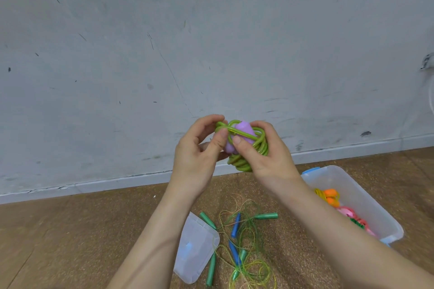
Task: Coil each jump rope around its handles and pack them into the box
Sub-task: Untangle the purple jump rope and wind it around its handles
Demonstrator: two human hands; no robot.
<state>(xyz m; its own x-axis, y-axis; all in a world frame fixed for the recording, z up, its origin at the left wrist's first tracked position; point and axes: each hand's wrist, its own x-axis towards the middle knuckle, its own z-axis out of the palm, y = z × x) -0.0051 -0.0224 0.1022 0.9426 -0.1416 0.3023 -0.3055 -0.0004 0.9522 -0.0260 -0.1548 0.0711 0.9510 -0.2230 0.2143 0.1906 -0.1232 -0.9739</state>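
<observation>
Left hand (195,159), right hand (267,157) clutch green rope coil (243,164); loose ropes (235,227), lid (195,246) below; box (335,174) right

No text, label, brand, number or sign can be read. Nothing legible is noted on the purple handles (244,132) and green rope (260,147) gripped in the fingers of the left hand (197,159) and right hand (265,154). Below the fingers, the clear box (333,178), lid (195,241), green handles (266,215) and blue handles (236,225) are likewise unmarked.
</observation>
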